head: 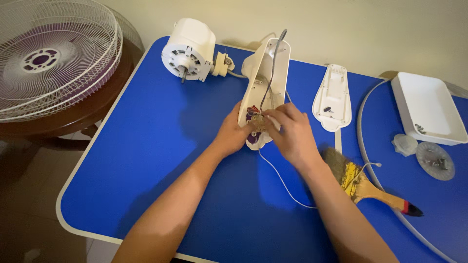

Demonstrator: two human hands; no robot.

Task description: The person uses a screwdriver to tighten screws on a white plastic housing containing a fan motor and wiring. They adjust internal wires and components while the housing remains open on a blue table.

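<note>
I see both hands meeting over the open white plastic fan neck housing [265, 83], which lies on its back near the middle of the blue table [170, 160], running up toward the far edge. My left hand [233, 134] is clamped on the housing's near end, steadying it, while the fingers of my right hand [291, 134] pinch at the small switch block with coloured wires [254, 119] inside; whether those fingers fully grip it I cannot tell. By my judgement the stripping down is well along: the white fan motor unit [189, 48] sits bare by the far left corner, the white housing cover [332, 100] lies apart to the right, the wire grille with purple blades [53, 53] rests on the round wooden side table [97, 104], and loose screws sit in the white rectangular tray [429, 104]. The wiring is yet to be freed. A yellow-handled paintbrush [363, 182] lies near my right wrist. The switch itself is mostly hidden under my fingers, and the white hoop [363, 126] is cut off at the right edge.
</note>
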